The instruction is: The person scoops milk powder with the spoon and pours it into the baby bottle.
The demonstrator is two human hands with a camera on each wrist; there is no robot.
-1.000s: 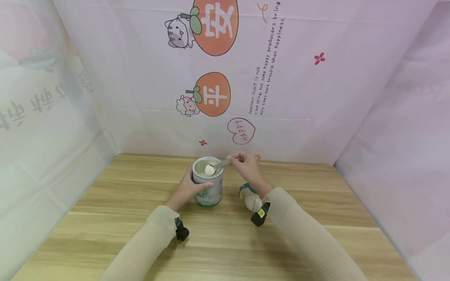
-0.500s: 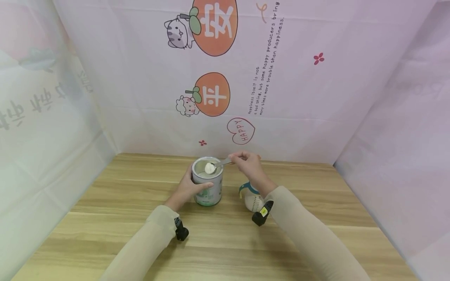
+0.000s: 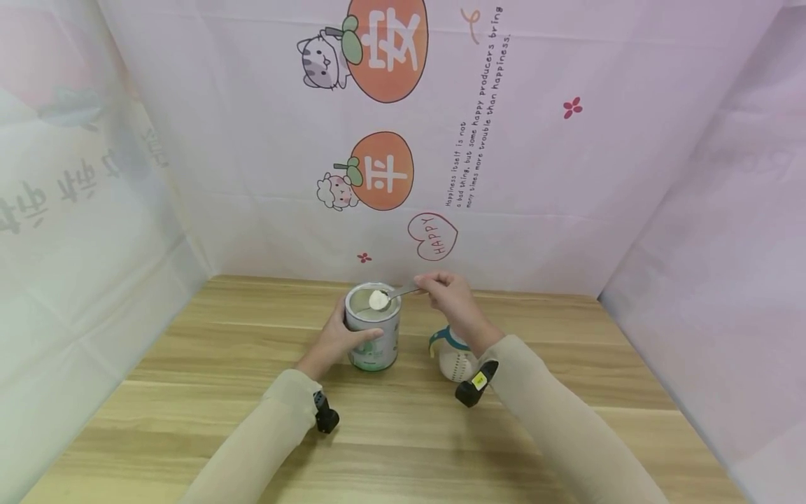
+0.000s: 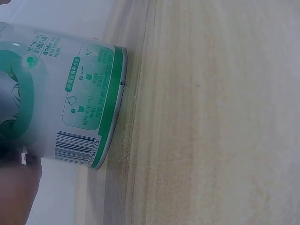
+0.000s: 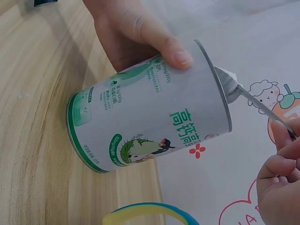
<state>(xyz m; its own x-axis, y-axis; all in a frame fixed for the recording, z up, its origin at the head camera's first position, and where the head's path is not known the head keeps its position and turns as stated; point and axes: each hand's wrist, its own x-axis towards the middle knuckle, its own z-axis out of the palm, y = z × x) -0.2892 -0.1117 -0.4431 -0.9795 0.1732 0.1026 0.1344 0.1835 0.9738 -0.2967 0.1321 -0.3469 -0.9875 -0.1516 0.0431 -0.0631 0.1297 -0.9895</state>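
My left hand (image 3: 338,341) grips the side of an open white-and-green milk powder can (image 3: 380,353), its thumb across the front. The can stands on the table. In the right wrist view the left hand (image 5: 136,35) shows behind the can (image 5: 150,110). My right hand (image 3: 455,301) pinches the handle of a metal spoon (image 3: 405,289). A heaped mound of white powder (image 3: 378,300) sits in the spoon's bowl, over the can's mouth. From the right wrist, the spoon (image 5: 255,101) appears at the rim, with the right hand (image 5: 281,178) at its handle's end.
A rounded white bottle (image 3: 455,362) with a blue-and-yellow handle stands right of the can, partly hidden by the right forearm. The wooden table (image 3: 390,448) ends at a printed cloth wall (image 3: 283,238) close behind the can. More cloth hangs at both sides.
The right hand has moved slightly to the right, and the powder-filled spoon has risen a little with it. My left hand and the can have stayed in place.
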